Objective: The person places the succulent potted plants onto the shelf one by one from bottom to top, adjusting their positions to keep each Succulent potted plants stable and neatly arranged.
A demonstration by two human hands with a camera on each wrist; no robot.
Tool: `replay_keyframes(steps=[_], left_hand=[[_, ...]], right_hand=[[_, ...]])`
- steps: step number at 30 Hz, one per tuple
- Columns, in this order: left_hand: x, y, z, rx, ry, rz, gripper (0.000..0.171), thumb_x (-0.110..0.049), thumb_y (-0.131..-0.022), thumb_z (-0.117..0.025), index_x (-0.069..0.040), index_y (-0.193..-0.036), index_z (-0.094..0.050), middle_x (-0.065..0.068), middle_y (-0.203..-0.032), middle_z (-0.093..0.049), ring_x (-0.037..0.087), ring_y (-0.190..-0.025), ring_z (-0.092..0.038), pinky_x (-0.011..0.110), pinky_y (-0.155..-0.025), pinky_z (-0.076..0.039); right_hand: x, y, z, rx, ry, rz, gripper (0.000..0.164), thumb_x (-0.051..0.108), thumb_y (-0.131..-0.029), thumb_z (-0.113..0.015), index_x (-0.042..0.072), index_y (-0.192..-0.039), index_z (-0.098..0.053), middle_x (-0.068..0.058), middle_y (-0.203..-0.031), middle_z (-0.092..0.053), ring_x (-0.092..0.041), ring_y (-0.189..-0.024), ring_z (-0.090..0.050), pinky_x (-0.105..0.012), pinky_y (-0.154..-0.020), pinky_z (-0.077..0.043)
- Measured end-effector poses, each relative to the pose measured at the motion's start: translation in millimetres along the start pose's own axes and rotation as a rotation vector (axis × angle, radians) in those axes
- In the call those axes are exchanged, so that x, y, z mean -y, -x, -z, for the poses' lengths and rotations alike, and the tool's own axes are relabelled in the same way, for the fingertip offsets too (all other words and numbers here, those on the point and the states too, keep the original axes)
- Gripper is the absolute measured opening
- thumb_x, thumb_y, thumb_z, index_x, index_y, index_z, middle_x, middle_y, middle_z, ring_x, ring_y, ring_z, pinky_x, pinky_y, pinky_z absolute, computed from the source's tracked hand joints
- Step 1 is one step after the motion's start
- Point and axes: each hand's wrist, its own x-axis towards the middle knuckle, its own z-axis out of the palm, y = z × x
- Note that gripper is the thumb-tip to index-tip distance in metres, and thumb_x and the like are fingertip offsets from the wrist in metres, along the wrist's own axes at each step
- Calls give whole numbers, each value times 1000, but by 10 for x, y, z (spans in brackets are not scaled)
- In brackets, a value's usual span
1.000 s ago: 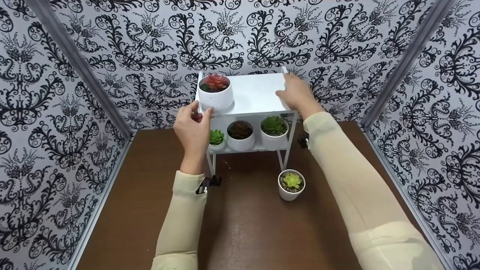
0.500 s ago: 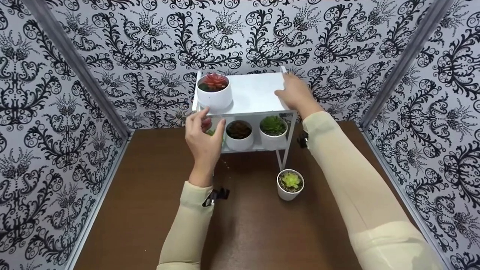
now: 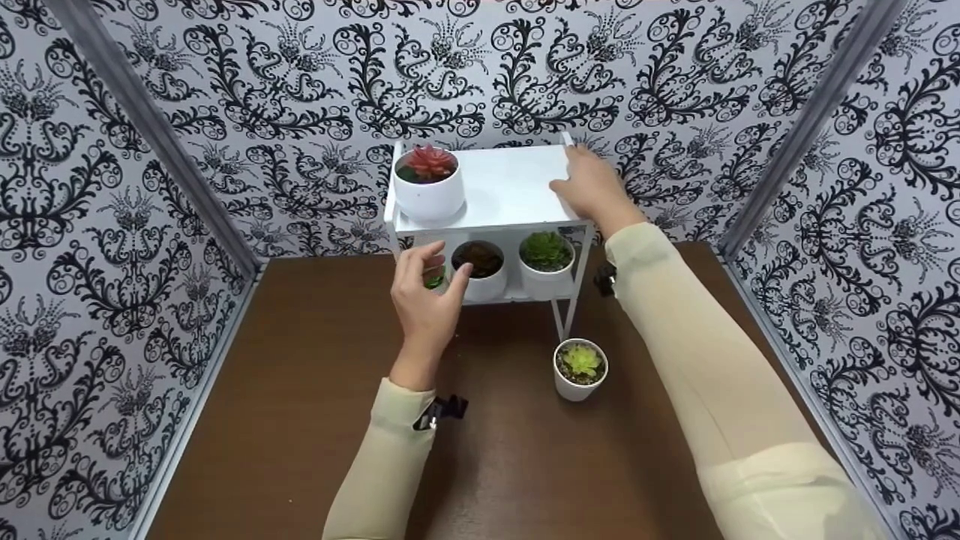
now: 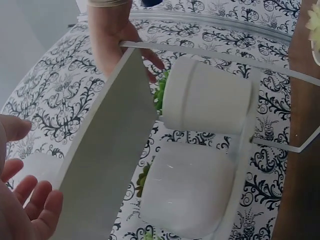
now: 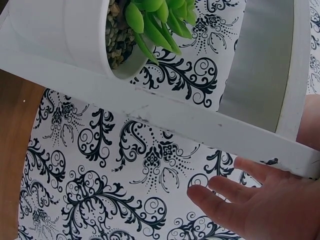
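Observation:
A white two-tier plant shelf (image 3: pixel 517 187) stands against the back wall. My right hand (image 3: pixel 596 187) grips its upper right side, thumb over the top board and fingers outside the rail. In front of the lower tier's left end is my left hand (image 3: pixel 429 300), fingers loosely bent and holding nothing. It partly covers a small green succulent (image 3: pixel 433 282). On the top tier's left sits a white pot with a red succulent (image 3: pixel 431 184). Below are a dark brownish succulent pot (image 3: pixel 484 281) and a green succulent pot (image 3: pixel 547 274).
A white pot with a yellow-green succulent (image 3: pixel 577 375) stands on the brown table (image 3: pixel 315 420), in front of the shelf's right legs. Patterned walls (image 3: pixel 300 112) enclose the back and both sides.
My left hand has left the shelf's upper left edge beside the red succulent and moved down and right, in front of the lower tier. My right hand has stayed on the shelf.

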Motion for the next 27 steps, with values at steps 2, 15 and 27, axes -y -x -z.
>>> replay_keyframes(steps=[2,15,27], left_hand=[[20,24,-8,7,8,-9,38,-12,-84,-90,-2,-117,-74,17,-110,-69,26,-98,-71,38,-87,-63],[139,175,-11,15,43,-44,36,-7,-81,-90,1,-113,-74,21,-104,-69,28,-93,-70,40,-81,-63],[211,463,-11,106,46,-46,40,-12,-83,-89,0,-118,-73,20,-106,-70,28,-97,-70,45,-85,-64]], right_hand=[[3,0,3,1,-5,-2,81,33,-106,-58,3,-169,-17,-21,-178,-10,-40,-165,-14,-52,-135,-11],[6,11,9,-1,-18,-4,82,33,-107,-58,2,-169,-16,-20,-178,-8,-40,-166,-12,-51,-135,-10],[-4,-7,-8,-15,-8,-4,81,34,-106,-58,2,-169,-18,-20,-178,-12,-39,-165,-15,-50,-135,-11]])
